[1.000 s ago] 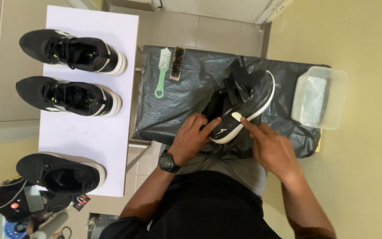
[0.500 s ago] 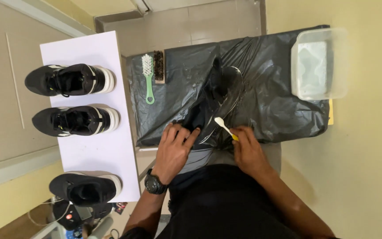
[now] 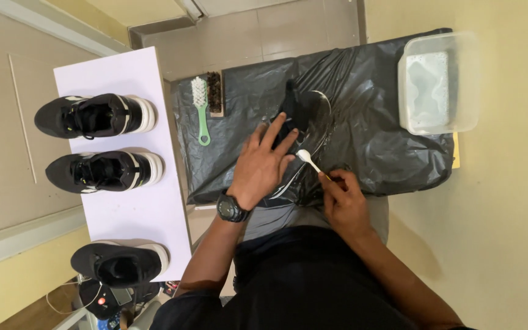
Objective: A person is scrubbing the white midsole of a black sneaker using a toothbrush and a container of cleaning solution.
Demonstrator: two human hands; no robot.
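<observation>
Shoe [image 3: 304, 119] on plastic sheet [image 3: 374, 140]; tub [image 3: 438, 82] right; two brushes [image 3: 206, 101] left; three shoes [image 3: 102, 168] on board [image 3: 132, 208] farther left.

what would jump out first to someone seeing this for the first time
In the middle, the left hand presses flat on a black shoe lying on a black plastic sheet, while the right hand holds a small white-headed brush against the shoe's sole edge. To the left, three more black shoes stand in a row on a white board. A clear tub of cloudy water sits at the sheet's far right corner.
</observation>
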